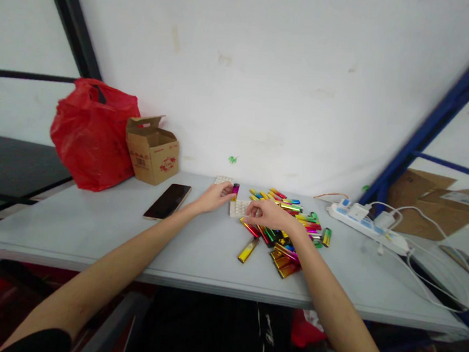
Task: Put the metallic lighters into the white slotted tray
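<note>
My left hand [216, 196] is closed on a purple and yellow lighter [235, 191], held upright at the left end of a white tray [237, 209] with rows of small holes. My right hand [268, 214] is bent over the tray's right end, its fingertips pressed together. Whatever they may hold is too small to make out. Below and to the right of that hand lies a loose pile of shiny, many-coloured lighters [286, 261], partly hidden by my right forearm. One yellow lighter [248, 250] lies nearest the front edge.
A second white tray [224, 180] lies behind my left hand. To the left are a phone [168, 201], an open cardboard box [152, 152] and a red plastic bag [95, 137]. A power strip [366, 228] with plugs and cables occupies the right side of the table [96, 234].
</note>
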Available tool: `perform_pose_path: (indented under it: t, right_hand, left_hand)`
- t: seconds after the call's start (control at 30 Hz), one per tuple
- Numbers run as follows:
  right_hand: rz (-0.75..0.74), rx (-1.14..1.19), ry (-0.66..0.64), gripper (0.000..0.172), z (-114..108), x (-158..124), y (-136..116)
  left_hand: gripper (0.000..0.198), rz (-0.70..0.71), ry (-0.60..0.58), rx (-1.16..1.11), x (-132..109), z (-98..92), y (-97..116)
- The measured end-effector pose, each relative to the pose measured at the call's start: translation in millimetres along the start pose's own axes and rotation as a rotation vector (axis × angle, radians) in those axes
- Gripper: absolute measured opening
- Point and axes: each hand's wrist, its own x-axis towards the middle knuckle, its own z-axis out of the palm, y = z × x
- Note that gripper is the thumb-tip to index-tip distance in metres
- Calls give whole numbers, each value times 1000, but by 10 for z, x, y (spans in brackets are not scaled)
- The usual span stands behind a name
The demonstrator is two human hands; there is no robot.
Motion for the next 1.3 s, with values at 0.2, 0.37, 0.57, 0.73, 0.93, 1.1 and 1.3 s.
perform_pose_path:
  t: [0.2,0.37,0.57,0.73,0.93,1.1,1.3]
  right_hand:
    - [-11,-6,-19,31,-5,-13,-13]
    - [-69,-155,33,32,-7,-6,-19]
    - [12,-165,-44,32,18,-21,36]
    - [76,-141,-72,27,33,-37,17]
    - [55,-144,-113,21,26,-21,-41]
    - [85,-178,-173,24,-7,-13,-80]
    - [115,-212,-167,27,0,-4,-115]
  left_hand:
    - [29,-3,23,35,-2,-16,-14]
    - [28,-7,16,33,0,-26,-53]
    - [27,-5,55,48,4,-73,-1]
    - [28,-21,9,58,-3,-80,-10]
    - [26,-6,12,62,-3,-54,-43]
    - [28,-14,8,53,0,-50,-72]
    - [29,-8,-32,-6,-2,-44,-65]
